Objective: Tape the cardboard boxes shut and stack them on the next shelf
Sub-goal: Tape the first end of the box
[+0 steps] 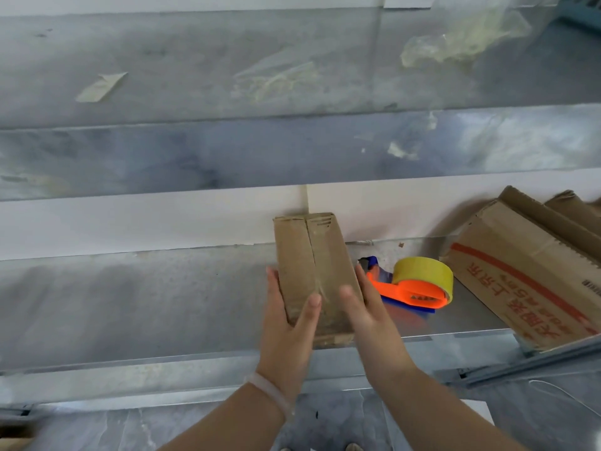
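A small brown cardboard box (pixel 309 255) lies on the grey metal shelf (pixel 130 304), its two top flaps meeting along a middle seam. My left hand (pixel 287 323) grips its near left side, thumb on top and fingers down the side. My right hand (pixel 364 307) holds the near right side the same way. Just right of the box sits a tape dispenser (pixel 419 284) with an orange and blue frame and a yellow tape roll. A bigger cardboard box (pixel 527 275) with red print stands tilted at the right, its flaps open.
An upper metal shelf (pixel 227 70) carries scraps of tape and crumpled clear plastic (pixel 461 40). A white wall (pixel 130 219) runs behind the lower shelf. The shelf's front edge (pixel 195 356) lies near my wrists. Grey floor shows below.
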